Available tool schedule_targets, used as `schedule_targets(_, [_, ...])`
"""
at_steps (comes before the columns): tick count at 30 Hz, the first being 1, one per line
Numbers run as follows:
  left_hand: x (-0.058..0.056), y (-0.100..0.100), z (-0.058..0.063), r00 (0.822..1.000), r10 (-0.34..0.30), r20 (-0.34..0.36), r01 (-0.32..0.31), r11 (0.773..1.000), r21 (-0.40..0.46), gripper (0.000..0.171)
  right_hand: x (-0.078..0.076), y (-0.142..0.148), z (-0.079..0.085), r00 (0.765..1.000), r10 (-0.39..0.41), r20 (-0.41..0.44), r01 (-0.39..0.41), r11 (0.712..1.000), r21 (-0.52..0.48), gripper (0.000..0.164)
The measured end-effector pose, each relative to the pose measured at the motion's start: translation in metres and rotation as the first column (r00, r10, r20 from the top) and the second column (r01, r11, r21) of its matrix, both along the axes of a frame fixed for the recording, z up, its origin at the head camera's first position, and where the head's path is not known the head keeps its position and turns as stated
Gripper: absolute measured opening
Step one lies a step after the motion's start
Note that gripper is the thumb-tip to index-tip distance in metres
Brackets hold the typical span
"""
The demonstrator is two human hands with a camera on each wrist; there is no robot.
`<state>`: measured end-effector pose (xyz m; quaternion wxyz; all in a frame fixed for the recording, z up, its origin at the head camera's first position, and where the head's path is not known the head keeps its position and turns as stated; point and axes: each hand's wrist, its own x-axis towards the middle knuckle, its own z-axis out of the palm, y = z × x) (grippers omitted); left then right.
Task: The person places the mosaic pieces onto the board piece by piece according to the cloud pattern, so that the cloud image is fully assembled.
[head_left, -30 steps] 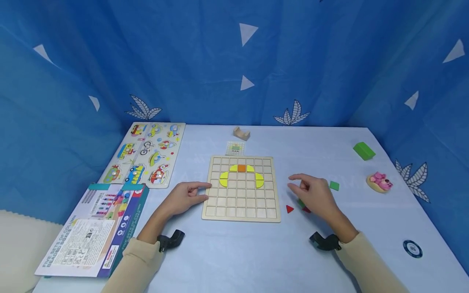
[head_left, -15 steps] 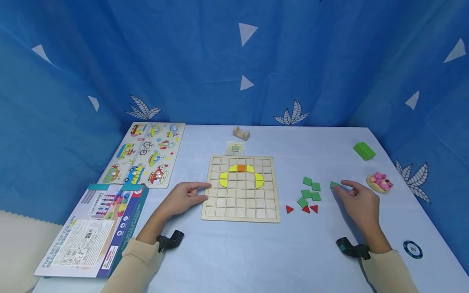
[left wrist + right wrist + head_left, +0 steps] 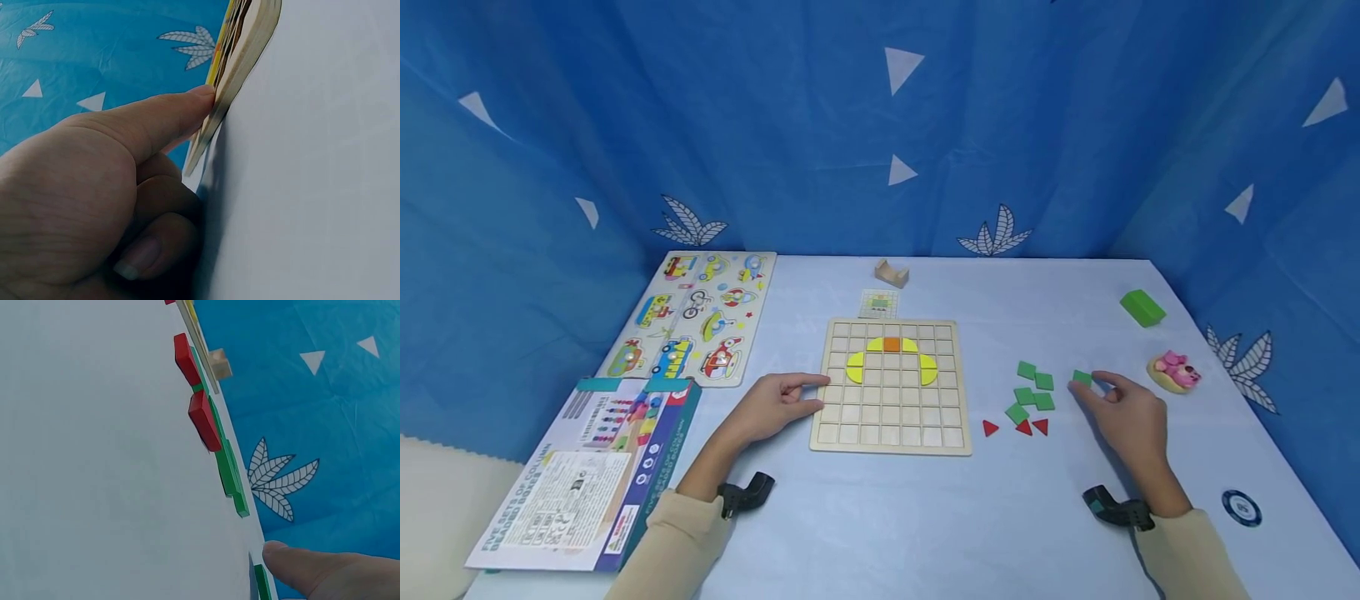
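Observation:
My left hand (image 3: pixel 781 406) rests at the left edge of a wooden grid board (image 3: pixel 891 437), its index finger (image 3: pixel 169 115) straight against the rim. On the board, yellow quarter-round pieces (image 3: pixel 854 367) and an orange square (image 3: pixel 892 344) form an arch. To the right, my right hand (image 3: pixel 1131 417) has thumb and index finger at opposite sides of a green square tile (image 3: pixel 1082 377), which lies on the table. In the right wrist view, one fingertip (image 3: pixel 278 553) shows beside that tile (image 3: pixel 262 584). Several other green squares (image 3: pixel 1043 402) and red triangles (image 3: pixel 1024 427) lie between board and hand.
A small pattern card (image 3: pixel 878 303) and wooden holder (image 3: pixel 892 273) stand behind the board. A vehicle puzzle (image 3: pixel 688 317) and a boxed toy (image 3: pixel 580 475) are at left. At right are a green block (image 3: pixel 1142 307), a pink figure (image 3: pixel 1174 372) and a round chip (image 3: pixel 1242 508).
My right hand has moved right, from over the loose pieces to the lone green square, and its thumb and index finger have come around it. My left hand stays at the board.

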<state>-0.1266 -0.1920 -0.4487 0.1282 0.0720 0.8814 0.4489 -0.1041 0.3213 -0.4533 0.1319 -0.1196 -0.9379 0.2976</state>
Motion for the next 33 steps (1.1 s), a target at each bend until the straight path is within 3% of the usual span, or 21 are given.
schedule_targets(19, [0.0004, -0.0002, 0.0011, 1.000, -0.016, -0.011, 0.016, 1.000, 0.014, 0.037, -0.0008, -0.0036, -0.0013, 1.000, 0.006, -0.002, -0.006, 0.996, 0.088, 0.049])
schedule_targets(33, [-0.0001, -0.0001, 0.0004, 1.000, -0.015, -0.010, 0.015, 1.000, 0.020, 0.037, -0.0015, -0.0036, -0.0047, 0.999, 0.027, -0.042, -0.022, 0.992, 0.126, 0.036])
